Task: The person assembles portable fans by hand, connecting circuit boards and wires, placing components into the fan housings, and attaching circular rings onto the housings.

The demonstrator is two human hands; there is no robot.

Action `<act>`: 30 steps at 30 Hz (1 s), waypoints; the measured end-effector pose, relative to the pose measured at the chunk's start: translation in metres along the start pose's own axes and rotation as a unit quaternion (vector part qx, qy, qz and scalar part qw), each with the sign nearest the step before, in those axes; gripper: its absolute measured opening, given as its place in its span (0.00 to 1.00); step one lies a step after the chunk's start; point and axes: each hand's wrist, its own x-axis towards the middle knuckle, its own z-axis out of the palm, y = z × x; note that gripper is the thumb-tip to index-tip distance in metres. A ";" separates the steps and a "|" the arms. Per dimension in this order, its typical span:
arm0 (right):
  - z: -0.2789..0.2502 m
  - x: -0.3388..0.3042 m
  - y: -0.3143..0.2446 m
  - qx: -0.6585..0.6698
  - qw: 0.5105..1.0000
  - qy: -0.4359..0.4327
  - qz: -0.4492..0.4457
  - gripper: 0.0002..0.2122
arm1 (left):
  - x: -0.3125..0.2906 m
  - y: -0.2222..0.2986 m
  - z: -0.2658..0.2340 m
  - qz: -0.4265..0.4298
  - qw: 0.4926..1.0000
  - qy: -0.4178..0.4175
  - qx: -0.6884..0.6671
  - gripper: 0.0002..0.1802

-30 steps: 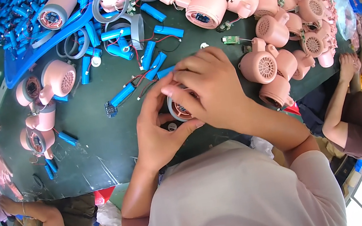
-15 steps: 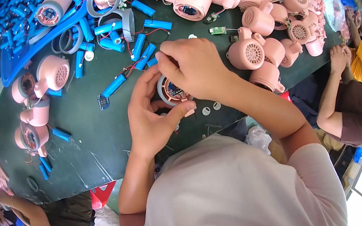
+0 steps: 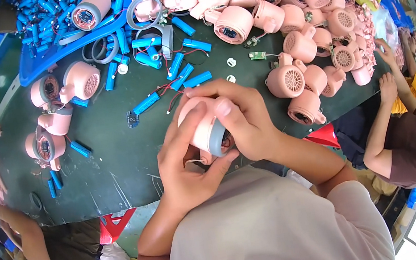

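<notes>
Close in front of me, both hands hold a pink fan housing [image 3: 200, 134] with a grey ring [image 3: 215, 137] around its open end. My left hand [image 3: 184, 168] is closed around its left side and underside, the thumb below the ring. My right hand [image 3: 250, 118] grips it from the right, thumb on the top near the ring. The open end is turned to the lower right, and only a bit of its dark inside with wiring shows. Just beyond my hands lie blue battery cells [image 3: 146, 103] with red leads and a small circuit board [image 3: 132, 119].
Pink housings [image 3: 287, 81] are piled at the far right, several more [image 3: 82, 80] at the left. A blue tray [image 3: 30, 77] full of blue cells stands at the far left, near loose grey rings [image 3: 111, 47]. Co-workers sit on the left and right [image 3: 400, 139] sides of the green table [image 3: 111, 168].
The housing has been turned, so its open end with the board no longer faces up toward me. My right hand has come down from above the opening to grip its right side.
</notes>
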 end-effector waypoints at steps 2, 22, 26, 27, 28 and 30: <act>-0.002 0.005 0.002 -0.046 0.998 -0.025 -0.021 0.13 | 0.002 0.007 -0.002 -0.002 0.999 -0.014 0.032 0.42; 0.006 0.016 0.003 0.163 0.979 0.072 0.100 0.24 | 0.005 -0.024 0.015 0.057 0.997 0.004 -0.056 0.41; 0.007 0.021 0.008 0.116 0.989 0.033 0.083 0.25 | 0.008 -0.023 0.013 0.131 0.991 0.008 -0.005 0.40; 0.010 0.021 0.011 0.128 0.990 0.038 0.054 0.24 | 0.007 -0.023 0.012 0.139 0.990 0.011 0.006 0.40; 0.014 0.022 0.013 0.136 0.989 0.029 0.054 0.24 | 0.002 -0.025 0.010 0.138 0.990 0.017 0.016 0.40; 0.018 0.020 0.017 0.029 0.997 0.069 0.028 0.22 | -0.008 -0.028 0.014 0.119 0.991 0.065 -0.006 0.39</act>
